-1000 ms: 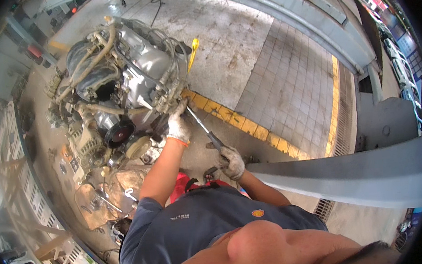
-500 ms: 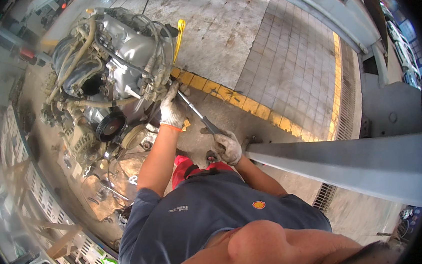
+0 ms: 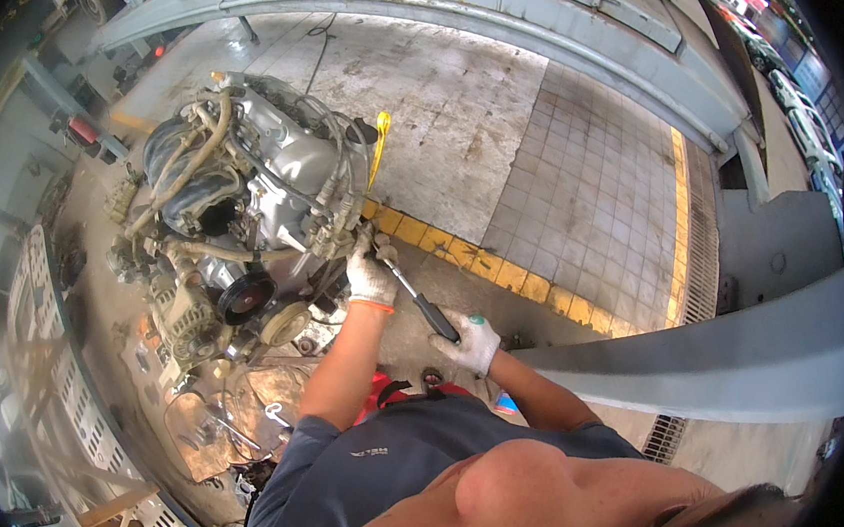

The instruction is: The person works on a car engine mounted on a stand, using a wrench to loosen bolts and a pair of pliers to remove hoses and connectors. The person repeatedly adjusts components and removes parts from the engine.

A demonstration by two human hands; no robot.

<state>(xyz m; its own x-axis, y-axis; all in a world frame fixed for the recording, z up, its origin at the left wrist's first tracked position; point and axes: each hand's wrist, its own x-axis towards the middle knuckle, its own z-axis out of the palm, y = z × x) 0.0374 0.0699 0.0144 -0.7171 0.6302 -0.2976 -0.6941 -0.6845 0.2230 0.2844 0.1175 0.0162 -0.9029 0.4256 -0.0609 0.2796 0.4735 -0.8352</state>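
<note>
A large engine with hoses and a black pulley stands ahead of me to the left. At its near right side, my left hand, in a white work glove with an orange cuff, is closed round the head end of a ratchet wrench. The engine parts and my fingers hide where the tool meets the engine. My right hand, gloved too, grips the end of its black handle. The wrench slants from the engine back toward my right side.
A yellow dipstick-like handle sticks up behind the engine. Tools lie on a brown sheet at the lower left, next to a perforated metal rail. A grey lift arm juts in on the right. A yellow line crosses the floor.
The view has shifted, so the engine and hands appear lower and a little farther right. Both hands stay on the wrench. The fingers of my right hand look more opened out along the handle.
</note>
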